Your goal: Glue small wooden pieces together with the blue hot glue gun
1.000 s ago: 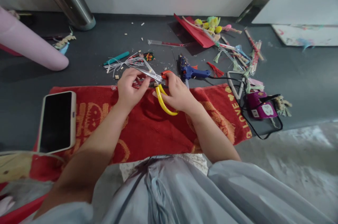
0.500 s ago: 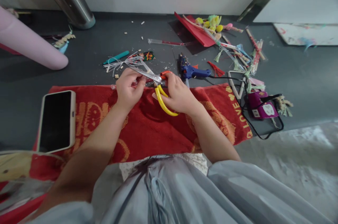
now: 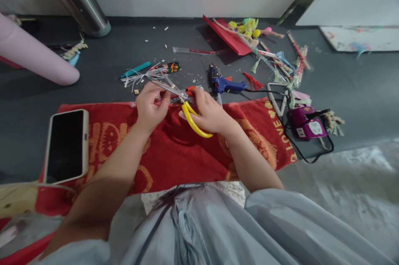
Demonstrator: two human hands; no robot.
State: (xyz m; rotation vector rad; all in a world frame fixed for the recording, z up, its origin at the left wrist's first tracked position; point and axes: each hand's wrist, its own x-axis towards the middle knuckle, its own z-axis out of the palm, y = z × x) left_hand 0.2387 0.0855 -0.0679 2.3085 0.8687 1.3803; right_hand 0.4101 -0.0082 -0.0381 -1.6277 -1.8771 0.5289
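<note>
My right hand is closed on a pair of scissors with one yellow and one orange handle. Their metal blades are parted and point left, over the fingers of my left hand. That hand pinches something small; a bit of red shows by its fingertips, but the fingers hide most of it. Both hands are above the far edge of a red towel. Just beyond the left hand lie a bundle of thin white strips, a teal pen-like stick and a dark flower-patterned piece.
A blue glue gun lies right of the hands, with a black cord near a purple box. A phone rests on the towel's left. Red paper, wrapped sticks and a metal post stand farther back.
The orange handle has shifted slightly left and the scissors have turned a little in my right hand. My left hand keeps its pinch in nearly the same place.
</note>
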